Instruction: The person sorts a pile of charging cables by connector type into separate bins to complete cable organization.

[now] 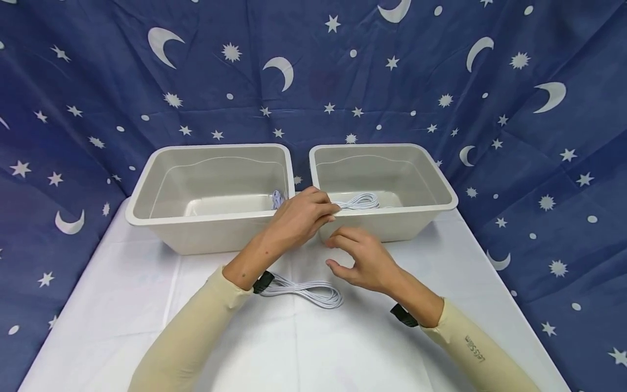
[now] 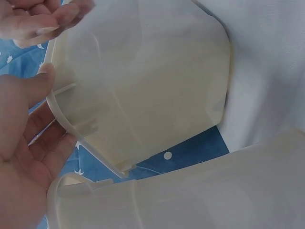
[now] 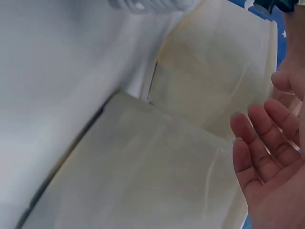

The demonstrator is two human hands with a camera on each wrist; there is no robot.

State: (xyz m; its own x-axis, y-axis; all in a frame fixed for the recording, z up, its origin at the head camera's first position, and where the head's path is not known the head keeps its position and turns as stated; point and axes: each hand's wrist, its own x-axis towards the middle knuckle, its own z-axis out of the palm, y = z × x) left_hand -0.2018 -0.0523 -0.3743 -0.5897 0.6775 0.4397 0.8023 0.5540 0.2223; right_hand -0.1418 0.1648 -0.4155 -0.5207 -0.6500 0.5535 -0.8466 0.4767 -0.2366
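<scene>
My left hand (image 1: 306,215) reaches across to the near left corner of the right bin (image 1: 392,216), its fingers loosely bent by the rim. In the left wrist view no cable shows between the thumb and fingers of that hand (image 2: 28,129). Just beyond the fingertips, a coiled white cable (image 1: 361,201) lies inside this bin. My right hand (image 1: 364,258) hovers in front of the same bin, fingers relaxed and apart, holding nothing. Another bundled white cable (image 1: 313,292) lies on the table, partly hidden behind the left wrist.
To the left stands a second light grey bin (image 1: 210,220), with a small pale-purple bundle (image 1: 277,200) in its right end. Both bins rest on a white-covered table (image 1: 122,305). A blue curtain (image 1: 313,65) with moons and stars surrounds the table's back and sides.
</scene>
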